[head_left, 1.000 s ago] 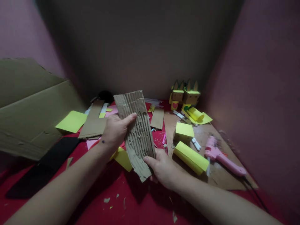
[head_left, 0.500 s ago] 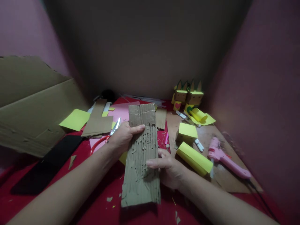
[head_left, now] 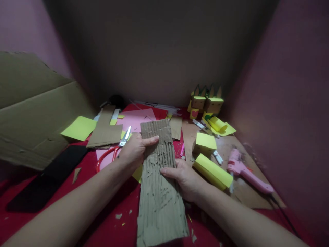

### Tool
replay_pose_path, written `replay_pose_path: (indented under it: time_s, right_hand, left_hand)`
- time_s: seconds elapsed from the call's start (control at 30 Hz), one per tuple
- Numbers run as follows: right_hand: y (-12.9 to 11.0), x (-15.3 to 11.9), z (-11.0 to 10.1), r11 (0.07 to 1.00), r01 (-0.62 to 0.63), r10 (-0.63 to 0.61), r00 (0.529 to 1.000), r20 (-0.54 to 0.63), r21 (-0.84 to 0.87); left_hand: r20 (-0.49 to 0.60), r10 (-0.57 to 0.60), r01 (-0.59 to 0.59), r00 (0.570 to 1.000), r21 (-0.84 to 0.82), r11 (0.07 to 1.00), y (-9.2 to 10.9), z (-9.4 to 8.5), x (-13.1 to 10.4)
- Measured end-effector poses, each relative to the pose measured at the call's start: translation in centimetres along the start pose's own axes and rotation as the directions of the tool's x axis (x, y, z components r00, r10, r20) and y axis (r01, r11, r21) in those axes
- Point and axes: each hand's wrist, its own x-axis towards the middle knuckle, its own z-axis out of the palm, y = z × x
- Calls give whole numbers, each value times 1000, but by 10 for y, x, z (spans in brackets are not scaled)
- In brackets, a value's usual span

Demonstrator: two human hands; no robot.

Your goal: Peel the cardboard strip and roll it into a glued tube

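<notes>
Corrugated cardboard strip (head_left: 160, 206), one, ridged face up, held above a red cloth (head_left: 110, 216): left hand (head_left: 135, 145) pinching its left edge, right hand (head_left: 186, 176) its right edge, thumbs on top. Red-handled scissors (head_left: 120, 146), open-looped, just beside the left hand, partly hidden by the wrist. Pink sheet (head_left: 137, 116), beyond, overlapped by the strip. Right, on brown board (head_left: 248, 197): yellow-topped box (head_left: 205, 141), yellow roll (head_left: 213, 171), pink glue gun (head_left: 248, 174). Far left: large cardboard piece (head_left: 38, 120).
</notes>
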Motion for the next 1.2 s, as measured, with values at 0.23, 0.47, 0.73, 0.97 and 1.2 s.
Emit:
replay_pose_path:
  time_s: [0.23,0.47,0.73,0.97,1.2]
  right_hand:
    - [3,-5,8,996,-83,83,996,24,17]
    - [2,-2,5,1000,-22,22,998,-51,18]
    - [8,-2,0,999,-23,21,999,28,46]
    - [4,1,3,996,39,-41,999,16,76]
    - [8,1,7,997,47,-46,999,-10,63]
  left_hand:
    - [-57,13,-10,998,50,999,15,-2,-2]
    - [42,-61,56,997,112,992,1,-6,2]
    - [69,-82,74,994,118,990,9,-17,-2]
    - [181,-244,224,953,121,967,1,-13,-13]
    - [-42,-180,184,983,152,971,-4,-3,-18]
